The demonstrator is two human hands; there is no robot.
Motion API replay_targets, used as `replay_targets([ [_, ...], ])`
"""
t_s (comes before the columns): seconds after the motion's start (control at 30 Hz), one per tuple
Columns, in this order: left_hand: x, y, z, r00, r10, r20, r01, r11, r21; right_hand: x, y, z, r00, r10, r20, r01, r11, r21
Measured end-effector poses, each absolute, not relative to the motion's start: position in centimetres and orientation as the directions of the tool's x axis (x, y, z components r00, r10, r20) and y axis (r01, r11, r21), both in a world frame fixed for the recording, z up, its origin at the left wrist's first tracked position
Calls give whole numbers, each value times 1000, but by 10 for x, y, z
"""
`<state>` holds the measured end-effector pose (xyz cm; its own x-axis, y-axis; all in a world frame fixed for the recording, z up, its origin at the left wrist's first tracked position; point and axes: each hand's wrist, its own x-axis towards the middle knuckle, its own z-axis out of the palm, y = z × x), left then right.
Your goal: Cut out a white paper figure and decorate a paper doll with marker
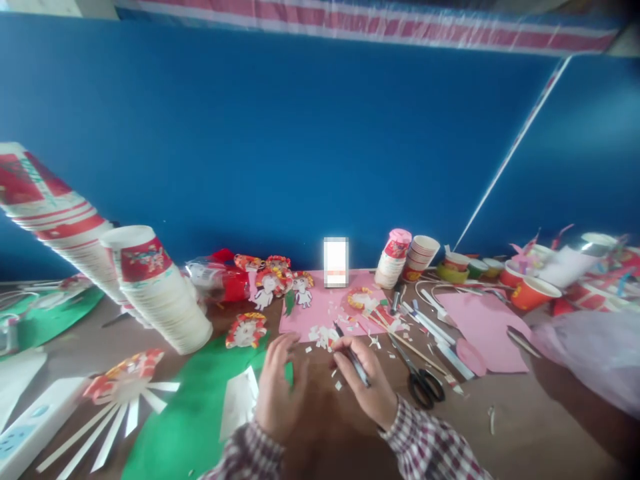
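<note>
A dark pen with a silvery barrel (358, 367) is gripped in my right hand (376, 390), its tip pointing away from me toward white paper scraps (324, 337). My left hand (278, 392) is raised beside the green sheet (175, 427), slightly blurred, its fingers apart and nothing visible in them. Close to that hand lies a white piece of paper (238, 405). Just right of my right hand rest black-handled scissors (419, 381), open on the brown table. Beyond the scraps, a pink sheet (315, 320) carries paper figure cutouts (302, 292) and a red-and-yellow cut cup piece (359, 298).
Tall stacks of paper cups (160, 287) lean at the left, near a cut cup with strips (125, 383). Shorter cup stacks (393, 260) stand at the back. At right are another pink sheet (480, 320), several bowls (535, 292) and a translucent plastic bag (595, 360). A blue wall (280, 147) rises behind.
</note>
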<state>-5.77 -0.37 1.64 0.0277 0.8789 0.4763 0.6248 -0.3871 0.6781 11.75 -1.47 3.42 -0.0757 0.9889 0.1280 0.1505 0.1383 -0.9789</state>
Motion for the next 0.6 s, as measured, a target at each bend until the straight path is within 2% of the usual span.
replay_targets([
  [0.07,-38,-1,5,-88,779,621,583,-465,667,107,2,42,-93,966,239,252,255,-934],
  [0.13,-32,1,-6,-57,703,709,586,-551,594,98,21,45,-108,942,317,326,335,-884],
  [0.33,-41,-4,-18,36,701,712,568,-600,563,80,78,26,-216,920,328,524,393,-756],
  [0.6,-37,-7,-12,92,685,722,517,-653,554,50,117,2,-191,939,288,592,344,-729],
])
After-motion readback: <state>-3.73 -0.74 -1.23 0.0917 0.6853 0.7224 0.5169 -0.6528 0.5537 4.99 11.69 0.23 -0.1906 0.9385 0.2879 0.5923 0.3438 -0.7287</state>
